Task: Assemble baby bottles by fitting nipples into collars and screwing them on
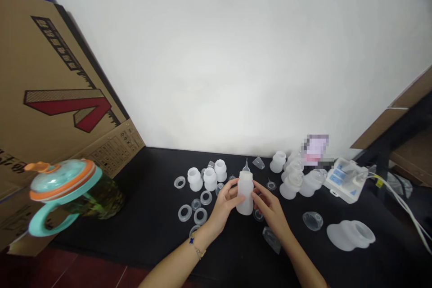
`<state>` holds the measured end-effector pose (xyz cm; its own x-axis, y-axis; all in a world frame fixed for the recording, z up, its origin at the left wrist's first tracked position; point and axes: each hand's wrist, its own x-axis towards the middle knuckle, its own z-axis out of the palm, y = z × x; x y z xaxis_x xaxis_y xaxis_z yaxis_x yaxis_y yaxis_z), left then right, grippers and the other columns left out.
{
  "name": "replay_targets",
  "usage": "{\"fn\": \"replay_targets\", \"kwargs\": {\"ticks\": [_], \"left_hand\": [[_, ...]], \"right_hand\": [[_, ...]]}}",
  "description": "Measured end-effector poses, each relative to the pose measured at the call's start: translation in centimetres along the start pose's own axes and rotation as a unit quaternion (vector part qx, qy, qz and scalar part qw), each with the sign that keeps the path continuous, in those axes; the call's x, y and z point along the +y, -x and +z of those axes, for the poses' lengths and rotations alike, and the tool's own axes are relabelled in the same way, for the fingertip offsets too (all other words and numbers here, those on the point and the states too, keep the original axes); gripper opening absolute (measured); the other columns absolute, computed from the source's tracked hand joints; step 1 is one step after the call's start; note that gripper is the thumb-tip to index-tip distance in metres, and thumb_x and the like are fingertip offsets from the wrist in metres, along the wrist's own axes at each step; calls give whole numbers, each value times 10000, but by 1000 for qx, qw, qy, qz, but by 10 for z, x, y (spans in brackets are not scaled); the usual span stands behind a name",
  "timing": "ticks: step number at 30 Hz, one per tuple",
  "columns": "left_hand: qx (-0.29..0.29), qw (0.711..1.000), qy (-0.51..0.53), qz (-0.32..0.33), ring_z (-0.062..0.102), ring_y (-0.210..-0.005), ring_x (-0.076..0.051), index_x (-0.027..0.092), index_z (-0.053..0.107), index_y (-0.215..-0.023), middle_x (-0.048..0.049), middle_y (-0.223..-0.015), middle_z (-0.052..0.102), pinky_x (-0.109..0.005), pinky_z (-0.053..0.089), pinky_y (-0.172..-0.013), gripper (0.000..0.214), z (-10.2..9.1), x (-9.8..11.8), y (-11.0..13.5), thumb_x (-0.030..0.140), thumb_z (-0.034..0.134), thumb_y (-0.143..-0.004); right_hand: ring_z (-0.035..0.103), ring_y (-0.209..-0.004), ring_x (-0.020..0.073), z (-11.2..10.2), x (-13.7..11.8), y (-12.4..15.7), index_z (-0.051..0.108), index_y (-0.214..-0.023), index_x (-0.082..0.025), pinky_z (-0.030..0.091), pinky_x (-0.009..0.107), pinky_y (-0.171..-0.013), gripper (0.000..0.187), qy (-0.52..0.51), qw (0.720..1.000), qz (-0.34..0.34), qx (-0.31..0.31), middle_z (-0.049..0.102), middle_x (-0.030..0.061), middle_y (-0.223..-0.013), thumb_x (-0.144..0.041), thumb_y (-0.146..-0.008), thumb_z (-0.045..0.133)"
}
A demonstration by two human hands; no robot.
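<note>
Between my two hands stands a translucent white squeeze bottle (pixel 245 200) with a pale collar and a thin pointed nozzle (pixel 246 165) on top. My left hand (pixel 227 202) wraps its left side, thumb across the front. On the other side my right hand (pixel 268 204) grips it with thumb and fingers. Left of the hands lie several clear rings (pixel 185 213) and small white bottle bodies (pixel 195 180). A clear cap (pixel 271 237) lies by my right wrist, and a small round clear piece (pixel 271 185) sits behind that hand.
A teal-lidded mug (pixel 81 193) and a cardboard box (pixel 50 76) stand at the left. Toward the right are several capped bottles (pixel 290 184), a power strip (pixel 346 181) with white cables, a clear oval cap (pixel 312 221) and a white bottle (pixel 351 235) on its side. A wall rises behind the black table (pixel 145 234).
</note>
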<state>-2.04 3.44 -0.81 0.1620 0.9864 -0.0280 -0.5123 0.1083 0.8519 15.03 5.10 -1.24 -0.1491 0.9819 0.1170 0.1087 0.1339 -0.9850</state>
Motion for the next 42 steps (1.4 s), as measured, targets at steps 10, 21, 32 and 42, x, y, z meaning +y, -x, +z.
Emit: {"fn": "replay_targets", "kwargs": {"ticks": [10, 21, 32, 42], "left_hand": [[3, 1000, -16, -3, 698, -1061, -314, 185, 622, -1224, -133, -1124, 760, -350, 511, -856, 553, 2, 2, -2, 289, 851, -731], [20, 999, -42, 3, 707, -1055, -297, 195, 603, -1237, -136, -1139, 761, -354, 508, -891, 591, 0, -1, -3, 315, 865, -721], [19, 999, -45, 9, 723, -1007, -302, 196, 612, -1214, -112, -1029, 787, -344, 522, -852, 557, -3, -10, -6, 375, 847, -742], [21, 999, -45, 17, 726, -932, -278, 192, 639, -1181, -110, -997, 785, -338, 522, -834, 549, -5, -18, -10, 394, 859, -720]], "right_hand": [[543, -608, 146, 0, 10, -2, 675, -1292, -179, 449, 252, -493, 529, -5, 1000, -3, -7, 635, 46, -874, -507, -878, 644], [544, -616, 143, -1, 11, -5, 657, -1318, -183, 451, 266, -539, 500, 6, 999, -40, -24, 655, 46, -895, -465, -906, 617], [574, -686, 165, -1, 8, -5, 655, -1321, -196, 479, 271, -587, 463, 84, 994, -72, -25, 687, 57, -941, -462, -955, 562], [638, -726, 207, -21, 12, -23, 707, -1181, -197, 512, 295, -591, 393, 128, 985, -77, 89, 687, 65, -885, -473, -944, 560]]}}
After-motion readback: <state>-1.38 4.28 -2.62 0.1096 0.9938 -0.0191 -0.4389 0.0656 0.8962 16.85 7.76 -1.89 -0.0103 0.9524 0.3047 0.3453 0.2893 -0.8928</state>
